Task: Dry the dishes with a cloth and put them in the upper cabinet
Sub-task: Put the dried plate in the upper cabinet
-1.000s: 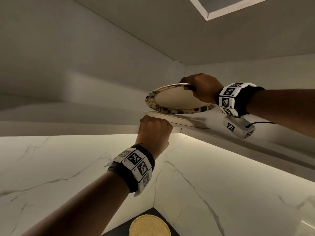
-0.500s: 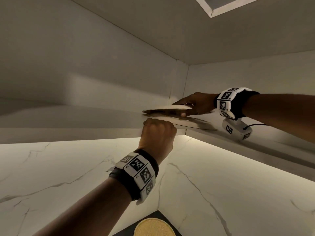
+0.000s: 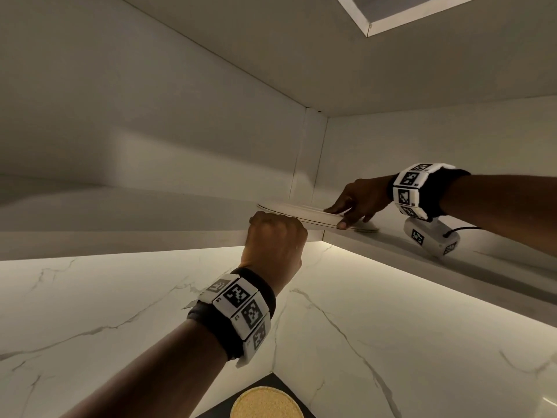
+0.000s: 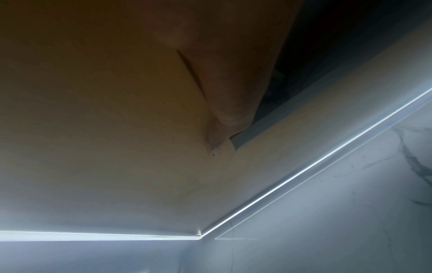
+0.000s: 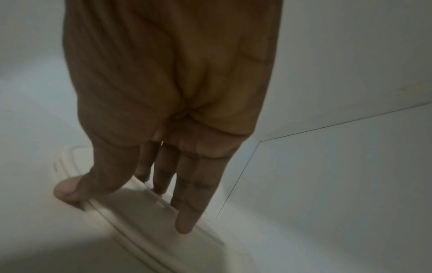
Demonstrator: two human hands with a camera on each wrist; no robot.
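A pale plate (image 3: 289, 210) lies flat on a second plate (image 3: 366, 228) in the corner of the upper cabinet shelf (image 3: 120, 211). My right hand (image 3: 346, 214) rests on its near rim with straight fingers on top and the thumb against the edge. The right wrist view shows the same: my right hand (image 5: 140, 194) over the plate's ridged rim (image 5: 131, 221). My left hand (image 3: 275, 236) is curled at the shelf's front edge, just left of the plates. Its thumb (image 4: 229, 103) lies under the shelf and its fingers are hidden. No cloth is in view.
The cabinet's side walls meet in a corner (image 3: 307, 152) right behind the plates. Below the shelf runs a lit strip (image 4: 304, 170) over a marble wall (image 3: 391, 312). A round cork mat (image 3: 266, 402) sits on a dark counter far below.
My right hand lowered the tilted patterned plate flat onto the plate on the shelf and its fingers straightened. My left hand stayed at the shelf edge.
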